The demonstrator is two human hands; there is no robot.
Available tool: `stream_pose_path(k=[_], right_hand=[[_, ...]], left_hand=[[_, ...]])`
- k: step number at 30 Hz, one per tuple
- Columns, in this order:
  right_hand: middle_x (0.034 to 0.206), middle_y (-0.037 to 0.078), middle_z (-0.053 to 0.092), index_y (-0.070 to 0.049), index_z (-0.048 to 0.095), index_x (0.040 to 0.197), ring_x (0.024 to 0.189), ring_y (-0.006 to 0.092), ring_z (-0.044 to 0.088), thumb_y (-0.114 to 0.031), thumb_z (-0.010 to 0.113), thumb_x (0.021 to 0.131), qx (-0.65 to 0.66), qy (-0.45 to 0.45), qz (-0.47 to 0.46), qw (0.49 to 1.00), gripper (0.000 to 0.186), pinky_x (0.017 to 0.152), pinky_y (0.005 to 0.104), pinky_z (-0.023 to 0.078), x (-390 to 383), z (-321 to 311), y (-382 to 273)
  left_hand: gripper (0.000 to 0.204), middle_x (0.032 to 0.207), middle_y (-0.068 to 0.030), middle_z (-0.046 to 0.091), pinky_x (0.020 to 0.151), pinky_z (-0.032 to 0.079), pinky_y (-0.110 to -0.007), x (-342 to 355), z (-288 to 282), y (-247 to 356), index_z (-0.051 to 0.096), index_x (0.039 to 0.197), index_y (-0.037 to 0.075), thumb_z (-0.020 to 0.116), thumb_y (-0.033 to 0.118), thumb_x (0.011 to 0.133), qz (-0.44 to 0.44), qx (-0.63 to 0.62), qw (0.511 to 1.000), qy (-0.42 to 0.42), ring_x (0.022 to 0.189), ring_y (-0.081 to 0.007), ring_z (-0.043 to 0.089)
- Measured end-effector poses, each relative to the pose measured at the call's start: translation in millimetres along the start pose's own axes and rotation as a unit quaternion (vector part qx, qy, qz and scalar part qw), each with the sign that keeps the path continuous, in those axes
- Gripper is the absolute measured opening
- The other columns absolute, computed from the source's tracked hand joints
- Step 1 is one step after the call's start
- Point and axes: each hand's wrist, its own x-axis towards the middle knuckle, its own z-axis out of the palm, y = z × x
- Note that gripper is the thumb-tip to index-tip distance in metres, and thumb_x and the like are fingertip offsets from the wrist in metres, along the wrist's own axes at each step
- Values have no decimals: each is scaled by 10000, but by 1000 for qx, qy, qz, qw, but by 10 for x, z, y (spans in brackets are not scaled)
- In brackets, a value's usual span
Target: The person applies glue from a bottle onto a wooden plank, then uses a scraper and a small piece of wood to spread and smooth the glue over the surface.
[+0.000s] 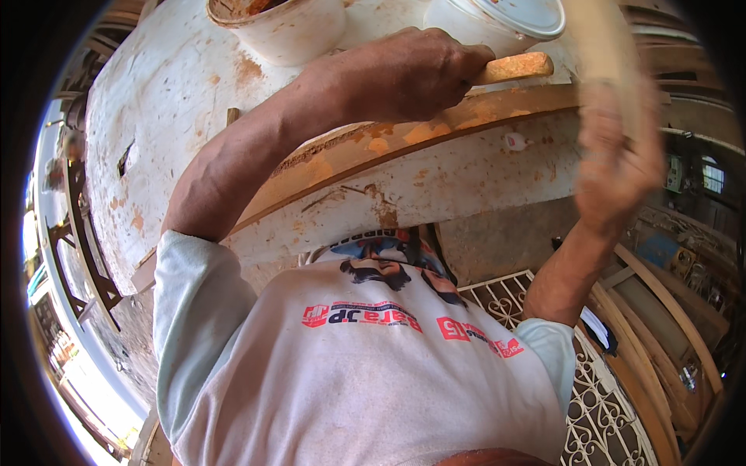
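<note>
My left hand (439,74) reaches across the table and is closed round a worn wooden handle (521,68). Its rounded end sticks out to the right of my fist; the rest of the tool is hidden. At the right, my right hand (618,167) is raised and smeared by motion, gripping a pale, flat wooden piece (602,46) that runs up past the top of the picture. Just below my left fist, a long wooden strip (420,138) with orange filler patches lies along the table's near edge.
On the stained white table (163,116) stand an uncovered white tub (291,35) with brown-orange residue and a lidded white tub (474,27). A white scrollwork metal grille (602,415) is below at the right, beside curved wooden pieces (660,342).
</note>
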Motion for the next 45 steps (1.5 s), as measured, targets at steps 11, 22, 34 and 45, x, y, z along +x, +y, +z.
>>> stream_pose_path(k=[11,22,34,45], right_hand=[[899,199,700,85,603,1290,665,184,594,-246,512,1114,44,93,-18,995,386,597,270,505,186,-211,-3],[1025,148,750,-10,660,1378,657,130,591,-289,583,1093,-18,-25,38,999,407,608,238,484,60,-173,32],[843,80,697,18,622,1409,603,64,499,-228,496,1117,46,-49,71,995,402,566,214,434,-246,1,254],[909,62,718,-82,618,1462,682,69,558,-301,719,987,61,-67,169,981,533,616,231,471,-436,188,199]], left_hand=[[153,889,-181,750,788,602,-465,82,58,22,675,1092,-1,669,63,954,-45,41,998,-36,881,-316,757],[139,821,-211,685,729,542,-476,5,48,-156,622,1015,-20,615,111,969,-61,-18,987,-149,809,-376,697],[113,913,-199,665,748,518,-478,-333,-216,-56,602,991,14,679,59,921,-29,-100,993,-54,851,-406,661],[126,827,-213,651,759,513,-483,-136,-172,-90,603,967,-25,651,84,926,-51,-61,990,-116,853,-408,666]])
